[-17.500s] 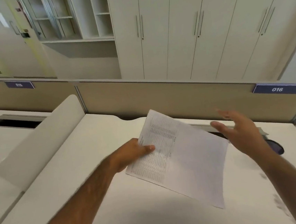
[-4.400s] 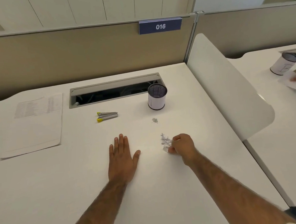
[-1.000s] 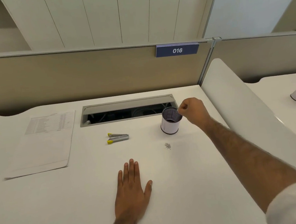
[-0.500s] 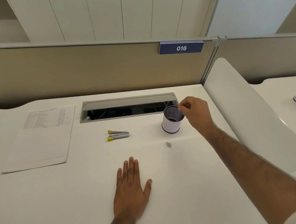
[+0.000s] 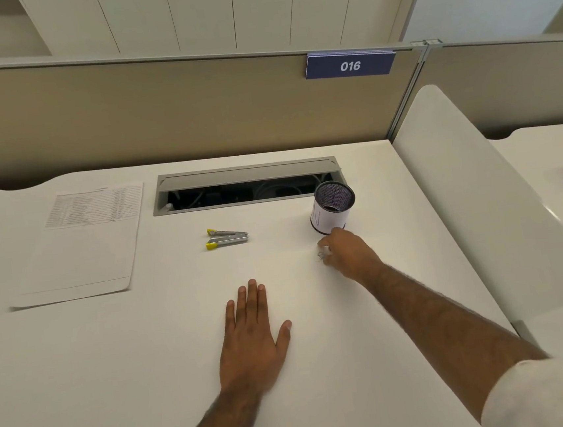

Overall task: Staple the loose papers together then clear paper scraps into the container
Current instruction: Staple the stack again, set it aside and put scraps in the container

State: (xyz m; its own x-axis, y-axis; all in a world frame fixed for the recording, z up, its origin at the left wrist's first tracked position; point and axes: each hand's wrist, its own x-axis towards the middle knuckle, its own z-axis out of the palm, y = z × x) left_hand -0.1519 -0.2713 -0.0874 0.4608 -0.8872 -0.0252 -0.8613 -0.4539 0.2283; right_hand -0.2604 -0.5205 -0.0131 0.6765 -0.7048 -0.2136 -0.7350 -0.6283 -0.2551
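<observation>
papers (image 5: 80,243) lie stacked at counter (image 5: 150,363) left, stapler (image 5: 227,237) set down: stapling prob. done. your r. hand (image 5: 349,253) fingers (image 5: 326,243) pinch small scraps (image 5: 322,254) just in front of container (image 5: 333,210); drop-in remains. l. hand (image 5: 251,340) flat, fingers together.

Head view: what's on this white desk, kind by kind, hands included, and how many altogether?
Stack of printed white paper sheets: 1
Silver metal stapler with yellow ends: 1
Black mesh cup wrapped in white paper: 1
Cluster of small white paper scraps: 1
Bare hands: 2, left hand flat, right hand pinching the scraps
Total: 6
</observation>
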